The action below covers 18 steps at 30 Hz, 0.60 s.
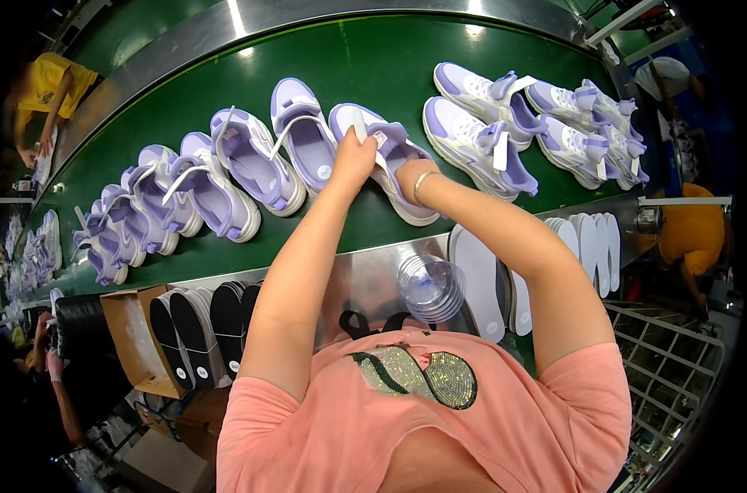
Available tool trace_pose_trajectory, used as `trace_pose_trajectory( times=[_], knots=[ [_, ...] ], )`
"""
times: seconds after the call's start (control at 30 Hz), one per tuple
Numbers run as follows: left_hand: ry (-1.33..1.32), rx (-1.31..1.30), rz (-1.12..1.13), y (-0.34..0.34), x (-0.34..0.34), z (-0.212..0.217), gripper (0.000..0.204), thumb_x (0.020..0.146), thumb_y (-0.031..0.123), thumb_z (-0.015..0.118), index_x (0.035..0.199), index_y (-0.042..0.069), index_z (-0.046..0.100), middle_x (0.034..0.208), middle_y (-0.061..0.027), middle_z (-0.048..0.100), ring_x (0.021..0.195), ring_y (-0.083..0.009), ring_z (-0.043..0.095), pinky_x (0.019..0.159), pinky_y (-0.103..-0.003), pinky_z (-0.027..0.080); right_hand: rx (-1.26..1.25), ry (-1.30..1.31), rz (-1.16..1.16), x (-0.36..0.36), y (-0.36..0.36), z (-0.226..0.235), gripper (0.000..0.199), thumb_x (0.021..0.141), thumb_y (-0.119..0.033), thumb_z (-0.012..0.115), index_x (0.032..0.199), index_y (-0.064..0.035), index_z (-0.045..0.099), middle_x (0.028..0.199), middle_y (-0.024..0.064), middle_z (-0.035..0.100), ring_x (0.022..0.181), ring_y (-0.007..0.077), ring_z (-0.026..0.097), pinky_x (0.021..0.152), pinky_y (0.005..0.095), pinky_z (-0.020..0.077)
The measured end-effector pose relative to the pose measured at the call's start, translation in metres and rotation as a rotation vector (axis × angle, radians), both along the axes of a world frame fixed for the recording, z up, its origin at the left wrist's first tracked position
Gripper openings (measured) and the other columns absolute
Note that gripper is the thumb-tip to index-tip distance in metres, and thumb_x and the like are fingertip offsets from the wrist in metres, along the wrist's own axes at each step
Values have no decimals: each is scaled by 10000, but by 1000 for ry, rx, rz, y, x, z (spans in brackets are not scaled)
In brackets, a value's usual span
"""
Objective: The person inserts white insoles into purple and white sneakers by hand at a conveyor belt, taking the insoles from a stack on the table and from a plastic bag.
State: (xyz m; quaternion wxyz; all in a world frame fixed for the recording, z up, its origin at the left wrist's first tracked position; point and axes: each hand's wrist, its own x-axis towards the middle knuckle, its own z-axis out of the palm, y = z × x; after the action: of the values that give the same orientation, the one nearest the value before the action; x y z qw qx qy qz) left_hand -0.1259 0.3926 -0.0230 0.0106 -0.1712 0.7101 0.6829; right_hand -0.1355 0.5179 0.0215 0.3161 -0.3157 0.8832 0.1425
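Observation:
A lilac and white sneaker (351, 117) lies in front of me on a green belt, toe pointing away. My left hand (356, 161) is closed on its raised tongue, thumb up against a pale strip. Into the shoe's opening reaches my right hand (413, 176), a bracelet on its wrist; the fingers are hidden inside. Close by on the left is another sneaker (294, 94) with its tongue folded back and a lilac insole showing, a round white sticker at the heel. To the right sits a pair of laced sneakers (459, 144) with white tags hanging from them.
More sneakers (217, 201) line the green belt (373, 62) on both sides. Along the near metal ledge stand clear plastic cups (431, 287), white insoles (476, 283), black insoles (194, 333) and a cardboard box (131, 341). A wire rack (669, 370) is at right. Other people work beyond.

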Motion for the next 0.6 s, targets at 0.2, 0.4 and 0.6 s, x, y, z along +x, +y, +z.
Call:
trace_pose_trajectory(
  times=[0.2,0.4,0.6],
  knots=[
    [-11,12,8,-2,1,3,237,770,108,449,968,-21,452,789,-84,533,633,-163,525,533,-292,436,84,-88,-5,-9,-15,0,265,740,-152,510,963,-47,606,1037,149,559,966,255,542,811,324,418],
    [-39,-49,-35,-2,-1,4,367,748,154,446,1022,-89,421,833,-220,556,753,-288,568,651,-346,446,-64,-59,-119,2,-8,17,261,728,-153,510,937,-42,617,994,150,579,928,259,562,768,319,437],
    [-18,-217,-16,3,1,-6,374,760,172,436,1031,-85,417,899,-283,540,819,-385,547,710,-397,431,42,-246,110,-1,11,35,263,713,-169,497,912,-39,610,928,145,599,888,258,573,784,372,400]
  ],
)
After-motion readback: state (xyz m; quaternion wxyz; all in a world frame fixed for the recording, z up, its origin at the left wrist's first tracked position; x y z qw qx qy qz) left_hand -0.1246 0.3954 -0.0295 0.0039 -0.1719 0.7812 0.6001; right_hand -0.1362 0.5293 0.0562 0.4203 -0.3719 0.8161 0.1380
